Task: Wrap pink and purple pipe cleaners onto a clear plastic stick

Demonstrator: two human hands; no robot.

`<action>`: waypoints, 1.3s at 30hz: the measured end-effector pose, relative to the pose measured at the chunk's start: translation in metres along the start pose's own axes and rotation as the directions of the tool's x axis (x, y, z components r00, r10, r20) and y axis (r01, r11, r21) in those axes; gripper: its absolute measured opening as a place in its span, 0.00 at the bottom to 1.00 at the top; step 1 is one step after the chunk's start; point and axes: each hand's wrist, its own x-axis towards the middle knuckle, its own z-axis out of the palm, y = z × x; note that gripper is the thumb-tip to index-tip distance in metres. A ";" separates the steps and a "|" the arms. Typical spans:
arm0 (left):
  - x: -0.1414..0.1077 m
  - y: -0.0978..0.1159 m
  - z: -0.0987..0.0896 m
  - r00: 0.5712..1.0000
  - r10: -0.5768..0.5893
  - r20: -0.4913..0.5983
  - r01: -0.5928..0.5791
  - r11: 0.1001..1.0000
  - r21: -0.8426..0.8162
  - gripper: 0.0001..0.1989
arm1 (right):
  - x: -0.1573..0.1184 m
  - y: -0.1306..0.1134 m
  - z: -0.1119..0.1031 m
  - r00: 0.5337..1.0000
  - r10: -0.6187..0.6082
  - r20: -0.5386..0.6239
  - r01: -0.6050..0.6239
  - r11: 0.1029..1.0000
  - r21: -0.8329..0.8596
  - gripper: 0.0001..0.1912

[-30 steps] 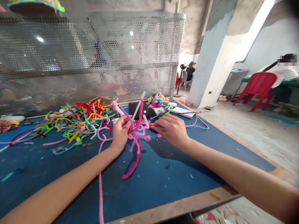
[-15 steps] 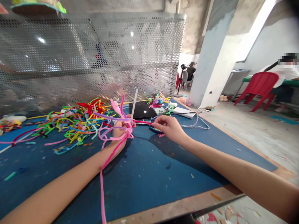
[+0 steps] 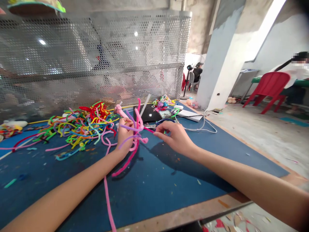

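Note:
Closed around a bundle of bent pink and purple pipe cleaners [image 3: 138, 127] is my left hand [image 3: 126, 135], left of the middle of the view. Magenta strands run through the bundle, and one magenta end [image 3: 123, 169] hangs below it. My right hand [image 3: 172, 135] pinches the tip of a magenta pipe cleaner [image 3: 149, 130] that reaches over from the bundle. A long light pink strand [image 3: 107, 199] trails to the table's front edge beneath my left forearm.
A tangled heap of colourful pipe cleaners [image 3: 79, 125] lies at left. Behind my hands are a black case [image 3: 151, 115], white cable [image 3: 210, 129] and a small coloured pile [image 3: 163, 102]. A metal mesh screen [image 3: 96, 58] stands behind. A person sits far right by a red chair [image 3: 270, 85].
The bundle has turned in my left hand, and its magenta end has swung away from my forearm to hang over the table. My right hand has shifted slightly left and down.

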 end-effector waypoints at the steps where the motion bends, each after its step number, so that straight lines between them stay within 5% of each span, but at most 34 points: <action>1: -0.001 -0.002 -0.001 0.999 0.047 -0.001 -0.047 0.999 0.018 0.11 | -0.002 -0.002 0.000 0.993 -0.114 -0.005 0.113 0.989 -0.096 0.08; 4: -0.002 -0.007 -0.003 0.991 0.130 0.017 -0.131 0.990 0.057 0.12 | -0.007 -0.005 0.001 0.949 -0.314 0.030 0.310 0.911 -0.273 0.10; 7: -0.001 -0.009 -0.004 0.990 0.139 0.025 -0.141 0.984 0.105 0.12 | -0.009 -0.006 0.002 0.933 -0.357 0.047 0.352 0.874 -0.334 0.11; 11: 0.001 -0.008 -0.007 0.995 0.101 0.026 -0.104 0.985 0.139 0.13 | -0.008 -0.005 0.001 0.944 -0.324 0.055 0.323 0.880 -0.349 0.10; 15: 0.002 -0.009 -0.011 0.999 -0.002 0.054 -0.001 0.998 0.056 0.18 | -0.003 0.002 -0.005 0.987 -0.152 0.056 0.161 0.959 -0.232 0.04; 18: 0.001 -0.007 -0.011 0.995 -0.056 0.088 0.051 0.997 0.049 0.21 | 0.005 0.014 -0.011 0.995 0.022 -0.094 -0.026 0.999 -0.042 0.05; 20: -0.002 -0.005 -0.008 0.987 -0.093 0.130 0.087 0.995 0.055 0.21 | 0.010 0.021 -0.014 0.961 0.129 -0.245 -0.107 0.989 0.100 0.08; 22: -0.004 -0.002 -0.005 0.977 -0.121 0.174 0.111 0.991 0.069 0.22 | 0.011 0.022 -0.016 0.918 0.161 -0.363 -0.101 0.979 0.178 0.10; 24: -0.006 0.000 -0.003 0.972 -0.129 0.194 0.115 0.990 0.086 0.22 | 0.009 0.017 -0.016 0.917 0.055 -0.394 -0.005 0.992 0.125 0.11; 26: -0.006 -0.001 -0.003 0.970 -0.129 0.205 0.112 0.989 0.095 0.22 | 0.003 0.006 -0.014 0.946 -0.177 -0.273 0.165 0.984 -0.067 0.13; 28: -0.006 -0.002 -0.003 0.966 -0.128 0.226 0.111 0.990 0.085 0.22 | -0.004 -0.006 -0.008 0.932 -0.362 -0.026 0.339 0.895 -0.291 0.15; 31: -0.005 -0.006 -0.004 0.960 -0.124 0.250 0.113 0.992 0.057 0.22 | -0.014 -0.016 0.004 0.902 -0.372 0.220 0.432 0.762 -0.482 0.16; 35: -0.004 -0.008 -0.004 0.954 -0.122 0.272 0.112 0.992 0.050 0.22 | -0.019 -0.018 0.013 0.921 -0.303 0.245 0.390 0.700 -0.598 0.21; 39: -0.005 -0.008 -0.004 0.943 -0.147 0.299 0.125 0.988 0.089 0.24 | -0.018 -0.013 0.009 0.959 -0.232 0.164 0.279 0.665 -0.693 0.13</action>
